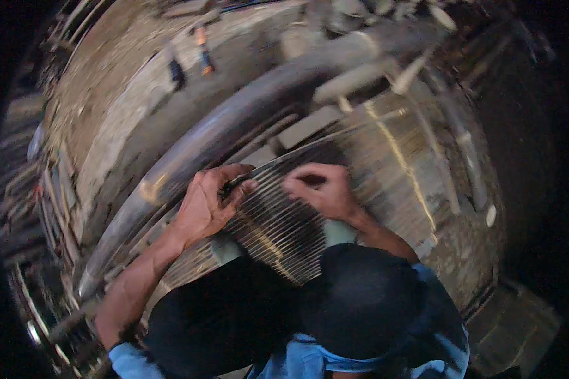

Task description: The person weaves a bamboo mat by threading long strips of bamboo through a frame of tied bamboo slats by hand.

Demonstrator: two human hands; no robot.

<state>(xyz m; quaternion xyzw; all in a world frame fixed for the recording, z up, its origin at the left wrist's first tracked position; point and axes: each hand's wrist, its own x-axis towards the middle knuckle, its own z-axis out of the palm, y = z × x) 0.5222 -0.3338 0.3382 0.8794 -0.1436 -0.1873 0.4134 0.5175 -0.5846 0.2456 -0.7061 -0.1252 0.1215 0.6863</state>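
Observation:
A wide panel of thin parallel slats (265,215) lies in front of me and under my legs, with a yellowish band (401,155) running across it. My left hand (208,199) is closed at the panel's far edge, its thumb and fingers pinched round a thin dark slat. Just to the right, my right hand (325,189) hovers over the slats with thumb and fingertips pressed together. Anything in that pinch is too small and blurred to make out.
Beyond the panel a long thick pole (234,120) lies aslant. Shorter wood pieces (354,82) rest beside it. An orange-and-black hand tool (203,52) and a dark-handled one (176,71) lie on the ground farther off. Sticks are piled at the left.

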